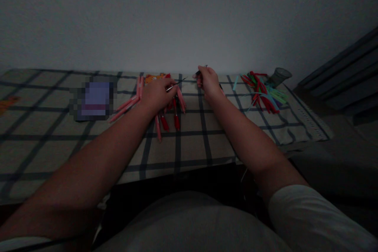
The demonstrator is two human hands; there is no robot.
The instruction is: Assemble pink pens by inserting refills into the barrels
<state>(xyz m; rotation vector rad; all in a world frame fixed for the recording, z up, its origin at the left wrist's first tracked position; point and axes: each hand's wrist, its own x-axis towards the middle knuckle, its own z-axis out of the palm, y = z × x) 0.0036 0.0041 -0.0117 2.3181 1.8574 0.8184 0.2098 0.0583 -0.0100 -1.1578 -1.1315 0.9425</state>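
Note:
My left hand (158, 93) is closed in a pinch on a thin pen refill (177, 83) that points right, just above a scattered heap of pink and red pens (165, 120) on the checked tablecloth (44, 141). My right hand (208, 80) is closed around a pink pen barrel (199, 74), held a little above the cloth, a short way right of the refill's tip. The two hands are close but apart.
A pile of red, green and blue pen parts (262, 90) lies at the right of the cloth, with a small lidded jar (279, 75) behind it. A blurred-out flat object (94, 99) lies to the left. A wall rises behind the table; dark slats stand at far right.

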